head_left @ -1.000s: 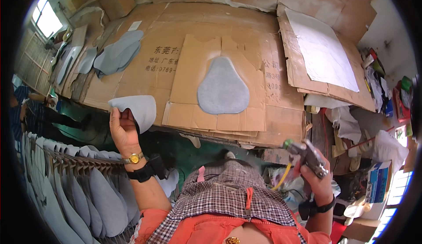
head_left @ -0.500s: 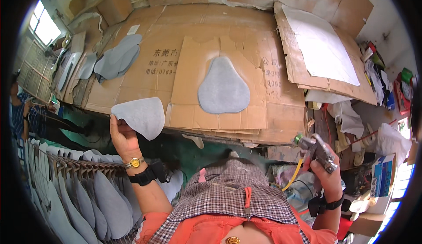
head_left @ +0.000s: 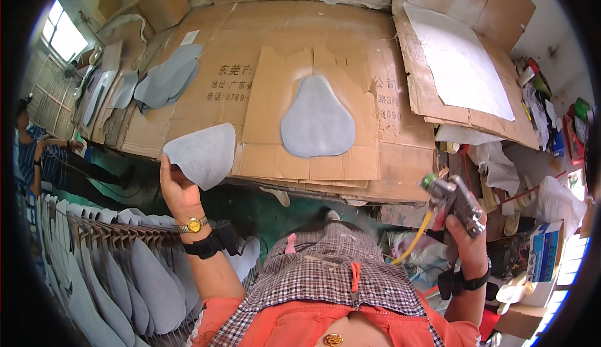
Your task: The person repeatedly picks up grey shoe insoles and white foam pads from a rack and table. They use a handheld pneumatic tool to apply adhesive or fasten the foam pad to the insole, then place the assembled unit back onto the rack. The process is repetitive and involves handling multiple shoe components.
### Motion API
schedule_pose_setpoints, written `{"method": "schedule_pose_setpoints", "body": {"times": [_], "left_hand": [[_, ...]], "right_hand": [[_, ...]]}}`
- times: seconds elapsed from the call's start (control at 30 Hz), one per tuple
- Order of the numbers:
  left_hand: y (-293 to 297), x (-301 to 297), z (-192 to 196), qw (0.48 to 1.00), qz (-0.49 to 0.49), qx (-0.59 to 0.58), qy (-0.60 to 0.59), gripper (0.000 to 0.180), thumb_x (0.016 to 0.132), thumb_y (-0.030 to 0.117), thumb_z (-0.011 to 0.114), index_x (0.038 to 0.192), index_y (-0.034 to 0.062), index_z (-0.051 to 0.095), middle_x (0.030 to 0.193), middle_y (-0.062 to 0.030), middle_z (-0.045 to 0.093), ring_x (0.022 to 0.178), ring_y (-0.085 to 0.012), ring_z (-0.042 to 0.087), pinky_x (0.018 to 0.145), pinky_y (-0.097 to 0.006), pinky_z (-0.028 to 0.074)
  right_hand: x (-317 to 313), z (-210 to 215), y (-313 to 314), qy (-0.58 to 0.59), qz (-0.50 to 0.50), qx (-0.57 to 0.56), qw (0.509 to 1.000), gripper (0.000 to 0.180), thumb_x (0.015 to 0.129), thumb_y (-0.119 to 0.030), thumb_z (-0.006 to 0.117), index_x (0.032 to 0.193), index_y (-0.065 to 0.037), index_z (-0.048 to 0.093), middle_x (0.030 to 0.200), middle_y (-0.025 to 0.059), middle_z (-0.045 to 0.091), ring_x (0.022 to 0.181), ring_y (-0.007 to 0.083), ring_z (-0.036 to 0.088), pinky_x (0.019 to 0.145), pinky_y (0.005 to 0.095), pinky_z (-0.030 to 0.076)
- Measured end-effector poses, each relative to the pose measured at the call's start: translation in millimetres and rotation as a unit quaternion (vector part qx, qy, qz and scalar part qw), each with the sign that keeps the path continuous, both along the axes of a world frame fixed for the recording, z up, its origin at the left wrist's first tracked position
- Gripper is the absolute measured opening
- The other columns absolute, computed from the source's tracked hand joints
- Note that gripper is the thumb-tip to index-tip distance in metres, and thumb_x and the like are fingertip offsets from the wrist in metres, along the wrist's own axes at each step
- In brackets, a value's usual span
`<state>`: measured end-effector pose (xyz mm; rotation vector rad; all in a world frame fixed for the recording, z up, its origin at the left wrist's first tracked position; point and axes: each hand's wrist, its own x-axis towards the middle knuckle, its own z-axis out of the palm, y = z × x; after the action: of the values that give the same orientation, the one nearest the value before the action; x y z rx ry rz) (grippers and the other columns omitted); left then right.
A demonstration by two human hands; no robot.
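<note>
Pinched by its near left edge, a grey pear-shaped sheet piece (head_left: pixel 205 155) hangs from my left hand (head_left: pixel 179 190), just off the front edge of the cardboard-covered table. My right hand (head_left: pixel 464 225) is closed around a metal spray gun (head_left: pixel 456 200) with a green part at its front and a yellow hose (head_left: pixel 418 240) running from it. A second grey pear-shaped piece (head_left: pixel 317 118) lies flat on a loose cardboard sheet (head_left: pixel 266 106) at the middle of the table, narrow end away from me. The spray gun is clear of both pieces.
More grey pieces (head_left: pixel 168 79) overlap at the table's left. Many hang on a rack (head_left: pixel 156 284) at my lower left. White paper on cardboard (head_left: pixel 460 59) covers the back right. Another person (head_left: pixel 47 156) stands at far left. Bags and a blue box (head_left: pixel 544 253) crowd the right.
My left hand has raised and turned the held piece slightly, bringing it a little farther over the table. The spray gun has shifted slightly to the right. The flat piece stays on its cardboard.
</note>
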<state>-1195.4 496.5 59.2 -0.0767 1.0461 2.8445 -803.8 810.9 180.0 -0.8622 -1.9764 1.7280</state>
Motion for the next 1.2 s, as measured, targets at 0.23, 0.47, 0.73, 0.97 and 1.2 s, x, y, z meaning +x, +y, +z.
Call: {"method": "schedule_pose_setpoints", "body": {"times": [0.23,0.47,0.73,0.97,1.2], "left_hand": [[8,4,4,1.0,0.002,-0.005,0.006,0.03,0.092,0.025,0.057,0.109,0.0014,0.059,0.112,-0.009,0.062,0.106,-0.0235,0.057,0.094,-0.041,0.043],[19,10,20,1.0,0.003,0.011,0.006,0.031,0.092,0.025,0.057,0.11,-0.0001,0.058,0.113,-0.0097,0.061,0.107,-0.023,0.056,0.095,-0.041,0.042],[31,23,47,0.999,0.017,0.022,0.024,0.033,0.092,0.025,0.056,0.113,-0.0008,0.057,0.115,-0.0101,0.061,0.109,-0.0236,0.056,0.096,-0.041,0.042],[51,41,75,0.998,0.008,0.032,0.046,0.032,0.092,0.024,0.057,0.112,-0.0001,0.057,0.112,-0.0098,0.062,0.107,-0.0232,0.057,0.095,-0.041,0.043],[56,60,119,0.994,0.042,0.029,0.094,0.02,0.088,0.017,0.062,0.103,0.004,0.061,0.102,-0.0075,0.065,0.099,-0.0206,0.059,0.091,-0.037,0.045]], "right_hand": [[14,-7,0,0.014,0.032,-0.001,0.999,0.064,0.078,-0.023,0.072,0.13,0.003,0.044,0.082,0.007,0.06,0.073,0.0125,0.058,0.065,0.0266,0.048],[32,5,14,-0.032,0.023,-0.027,0.999,0.068,0.075,-0.031,0.075,0.126,0.003,0.047,0.081,0.0066,0.061,0.073,0.0126,0.059,0.067,0.0267,0.048],[23,-4,30,-0.001,-0.027,-0.008,1.0,0.069,0.077,-0.031,0.074,0.128,0.004,0.044,0.079,0.006,0.06,0.069,0.0128,0.058,0.064,0.0258,0.047],[40,-2,64,-0.027,0.08,-0.058,0.995,0.067,0.074,-0.028,0.076,0.125,0.004,0.047,0.085,0.0083,0.063,0.07,0.0124,0.058,0.064,0.0261,0.047],[-33,-34,85,0.026,0.081,-0.031,0.996,0.039,0.081,-0.017,0.064,0.112,0.004,0.054,0.077,0.0073,0.062,0.069,0.0135,0.059,0.065,0.0265,0.046]]}}
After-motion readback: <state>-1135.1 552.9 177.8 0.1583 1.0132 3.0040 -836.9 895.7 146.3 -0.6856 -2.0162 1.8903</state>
